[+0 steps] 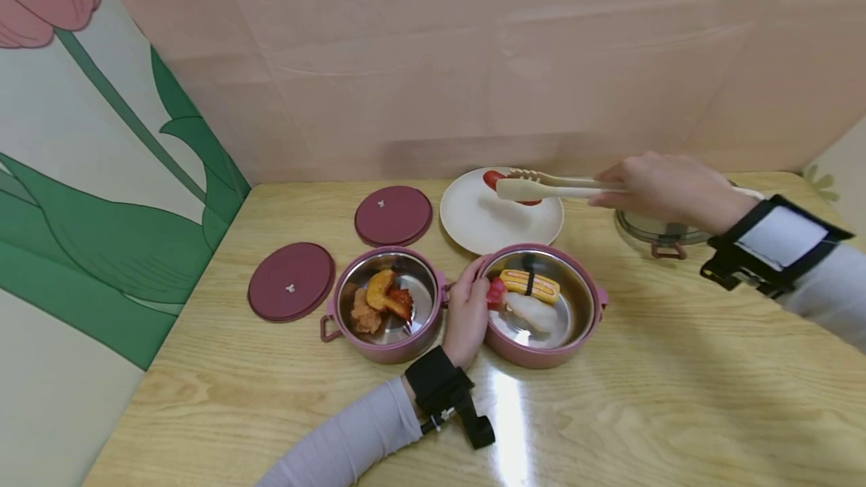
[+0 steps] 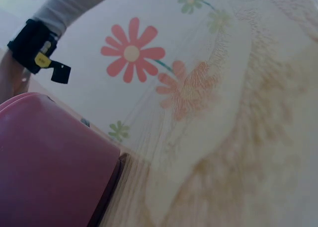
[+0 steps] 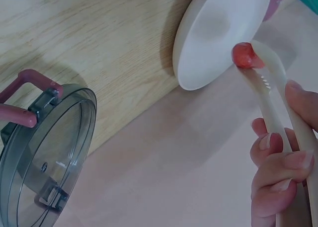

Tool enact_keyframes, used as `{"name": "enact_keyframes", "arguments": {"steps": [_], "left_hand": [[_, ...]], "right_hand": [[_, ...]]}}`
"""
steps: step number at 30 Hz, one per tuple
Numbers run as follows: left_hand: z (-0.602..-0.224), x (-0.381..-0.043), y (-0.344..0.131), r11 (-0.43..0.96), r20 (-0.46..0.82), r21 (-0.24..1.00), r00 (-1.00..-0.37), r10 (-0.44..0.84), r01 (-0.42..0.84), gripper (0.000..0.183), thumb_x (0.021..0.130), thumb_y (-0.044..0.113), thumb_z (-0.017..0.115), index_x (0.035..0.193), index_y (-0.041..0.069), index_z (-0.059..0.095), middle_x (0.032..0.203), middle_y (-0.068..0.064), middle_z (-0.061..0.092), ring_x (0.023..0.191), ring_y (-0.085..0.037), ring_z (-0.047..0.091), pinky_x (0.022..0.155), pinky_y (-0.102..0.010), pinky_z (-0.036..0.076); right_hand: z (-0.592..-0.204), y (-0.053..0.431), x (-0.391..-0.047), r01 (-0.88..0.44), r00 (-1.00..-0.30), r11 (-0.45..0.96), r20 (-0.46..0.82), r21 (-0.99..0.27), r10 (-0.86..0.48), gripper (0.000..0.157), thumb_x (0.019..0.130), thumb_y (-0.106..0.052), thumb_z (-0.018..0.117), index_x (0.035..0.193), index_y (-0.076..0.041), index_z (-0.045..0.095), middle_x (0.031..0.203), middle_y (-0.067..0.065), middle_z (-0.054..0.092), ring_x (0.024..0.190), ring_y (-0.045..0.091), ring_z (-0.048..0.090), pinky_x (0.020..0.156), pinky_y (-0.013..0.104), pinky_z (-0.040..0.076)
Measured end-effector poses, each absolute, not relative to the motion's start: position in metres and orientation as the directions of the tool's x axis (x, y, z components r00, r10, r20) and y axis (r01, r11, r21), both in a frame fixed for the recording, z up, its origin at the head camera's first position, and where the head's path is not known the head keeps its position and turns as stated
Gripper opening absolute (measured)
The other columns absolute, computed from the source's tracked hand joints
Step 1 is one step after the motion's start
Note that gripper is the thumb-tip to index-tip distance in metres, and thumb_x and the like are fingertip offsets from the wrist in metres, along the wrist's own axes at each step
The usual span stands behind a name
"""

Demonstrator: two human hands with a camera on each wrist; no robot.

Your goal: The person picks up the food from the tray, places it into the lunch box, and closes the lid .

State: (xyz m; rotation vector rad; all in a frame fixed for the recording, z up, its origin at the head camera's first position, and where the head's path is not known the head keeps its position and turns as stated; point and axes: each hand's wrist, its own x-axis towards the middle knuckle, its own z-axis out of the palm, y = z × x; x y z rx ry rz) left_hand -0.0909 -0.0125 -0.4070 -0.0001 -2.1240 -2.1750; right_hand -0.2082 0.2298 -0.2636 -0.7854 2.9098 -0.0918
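In the head view my right hand [image 1: 666,186] grips cream tongs [image 1: 575,188], their tips over the white plate [image 1: 467,220]. A red sausage-shaped piece [image 3: 243,55] is pinched between the tips; the tongs hide its middle in the head view. My left hand [image 1: 465,314] holds the left side of the right pink pot [image 1: 541,355], fingers at its rim. Inside that pot lie a yellow roll with a dark band [image 1: 541,288], a whitish piece [image 1: 534,313] and a red piece [image 1: 496,293]. The left wrist view shows a pink pot wall [image 2: 54,157], but not my left hand.
A second pink pot [image 1: 389,354] stands to the left, with brown and orange food pieces [image 1: 386,295] inside. Two maroon lids [image 1: 392,215] lie at the left and behind it. A clear lid with pink handles [image 3: 54,147] rests at the back right, partly beneath my right arm.
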Motion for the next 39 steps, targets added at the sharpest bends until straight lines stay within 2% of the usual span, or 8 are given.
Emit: {"name": "enact_keyframes", "arguments": {"steps": [3, 9, 15, 18, 25, 33, 36, 39], "left_hand": [[-0.407, -0.091, -0.012, -0.029, 0.071, 0.997, -0.995, -0.075, 0.074, 0.042, 0.098, 0.005, 0.038, 0.137, -0.001, 0.05, 0.138, -0.012, 0.055, 0.133, -0.022, 0.045, 0.114, -0.039, 0.033], [-0.406, -0.091, -0.011, -0.04, 0.069, 0.997, -0.994, -0.085, 0.073, 0.041, 0.098, 0.005, 0.038, 0.137, -0.001, 0.051, 0.137, -0.012, 0.056, 0.132, -0.021, 0.046, 0.114, -0.038, 0.034], [-0.406, -0.092, -0.011, -0.039, 0.063, 0.997, -0.995, -0.081, 0.067, 0.041, 0.098, 0.005, 0.039, 0.137, -0.001, 0.051, 0.137, -0.011, 0.056, 0.132, -0.021, 0.046, 0.114, -0.038, 0.033], [-0.407, -0.092, -0.011, -0.043, 0.062, 0.997, -0.995, -0.08, 0.065, 0.041, 0.098, 0.005, 0.039, 0.137, -0.001, 0.051, 0.137, -0.011, 0.056, 0.132, -0.021, 0.046, 0.114, -0.038, 0.033], [-0.408, -0.092, -0.011, -0.048, 0.07, 0.996, -0.995, -0.076, 0.074, 0.042, 0.097, 0.004, 0.038, 0.137, -0.002, 0.05, 0.138, -0.013, 0.055, 0.133, -0.021, 0.046, 0.114, -0.038, 0.033], [-0.408, -0.093, -0.013, -0.041, 0.07, 0.996, -0.994, -0.08, 0.074, 0.042, 0.097, 0.004, 0.039, 0.137, -0.001, 0.051, 0.138, -0.013, 0.055, 0.133, -0.022, 0.046, 0.114, -0.038, 0.033], [-0.408, -0.093, -0.014, -0.035, 0.067, 0.997, -0.995, -0.077, 0.07, 0.042, 0.098, 0.005, 0.038, 0.138, -0.001, 0.05, 0.138, -0.012, 0.055, 0.133, -0.022, 0.045, 0.114, -0.039, 0.033], [-0.408, -0.093, -0.014, -0.033, 0.062, 0.997, -0.995, -0.072, 0.065, 0.042, 0.098, 0.005, 0.038, 0.138, -0.001, 0.05, 0.139, -0.012, 0.055, 0.133, -0.021, 0.045, 0.115, -0.039, 0.033]], "right_hand": [[-0.261, 0.231, -0.204, -0.518, -0.845, 0.851, -0.099, -0.087, -0.525, 0.046, 0.094, -0.034, 0.064, 0.123, 0.0, 0.064, 0.102, 0.02, 0.071, 0.07, 0.022, 0.066, 0.055, 0.043, 0.052], [-0.255, 0.232, -0.194, -0.544, -0.833, 0.834, -0.062, -0.087, -0.55, 0.04, 0.092, -0.033, 0.066, 0.12, -0.004, 0.067, 0.094, 0.012, 0.073, 0.059, 0.011, 0.058, 0.05, 0.036, 0.049], [-0.251, 0.233, -0.185, -0.568, -0.821, 0.819, -0.019, -0.077, -0.571, 0.04, 0.091, -0.031, 0.069, 0.117, -0.002, 0.068, 0.095, 0.013, 0.073, 0.058, 0.01, 0.058, 0.051, 0.036, 0.051], [-0.25, 0.234, -0.181, -0.577, -0.815, 0.813, -0.003, -0.072, -0.579, 0.04, 0.089, -0.029, 0.071, 0.116, 0.0, 0.068, 0.088, 0.01, 0.073, 0.053, 0.009, 0.055, 0.047, 0.031, 0.047], [-0.247, 0.239, -0.172, -0.609, -0.793, 0.79, 0.038, -0.07, -0.608, 0.026, 0.087, -0.025, 0.073, 0.104, -0.007, 0.073, 0.07, -0.005, 0.065, 0.047, 0.004, 0.046, 0.044, 0.024, 0.042], [-0.248, 0.244, -0.164, -0.614, -0.789, 0.786, 0.028, -0.075, -0.614, 0.028, 0.087, -0.022, 0.074, 0.108, -0.004, 0.072, 0.073, -0.005, 0.066, 0.05, 0.001, 0.048, 0.049, 0.024, 0.047], [-0.248, 0.244, -0.16, -0.594, -0.804, 0.8, 0.015, -0.087, -0.595, 0.031, 0.087, -0.023, 0.073, 0.112, -0.004, 0.071, 0.07, -0.007, 0.064, 0.048, 0.001, 0.048, 0.048, 0.024, 0.047], [-0.248, 0.244, -0.156, -0.589, -0.806, 0.803, 0.007, -0.092, -0.591, 0.025, 0.088, -0.023, 0.072, 0.108, -0.009, 0.072, 0.062, -0.011, 0.056, 0.046, 0.0, 0.046, 0.046, 0.023, 0.044]]}}
